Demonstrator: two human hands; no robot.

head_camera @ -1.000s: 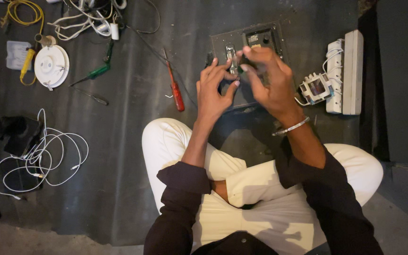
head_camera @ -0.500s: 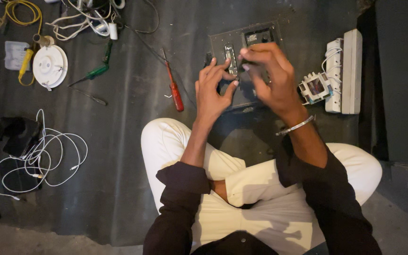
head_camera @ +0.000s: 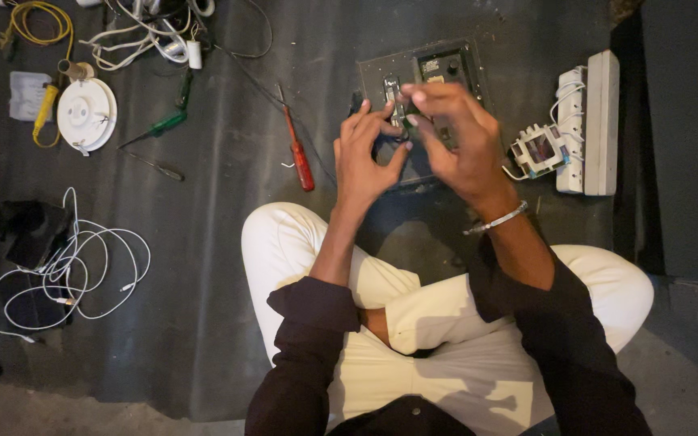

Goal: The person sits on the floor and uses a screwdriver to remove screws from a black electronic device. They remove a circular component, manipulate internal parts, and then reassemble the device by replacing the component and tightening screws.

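Since the earlier frames the two hands have hardly shifted, staying raised together over the dark panel, with the fingers drawn slightly closer around what they hold. A small dark part (head_camera: 401, 113), seemingly a switch module, sits pinched between the fingertips of the left hand (head_camera: 365, 157) and the right hand (head_camera: 458, 141), both closed on it, just above the dark switch panel (head_camera: 426, 89) lying on the floor mat ahead of the person's crossed legs. The part looks light, rigid and plastic, probably easy to crack at thin edges, and is best held by its sides as it is now. Right of the panel lies a white switch block (head_camera: 536, 151) with wires, beside a long white casing (head_camera: 591, 121). Left of the panel is a red-handled screwdriver (head_camera: 299, 157), farther left a green-handled screwdriver (head_camera: 155, 129), a round white ceiling fitting (head_camera: 85, 115), and a loose coil of white cable (head_camera: 74, 258). No container with contents shows.
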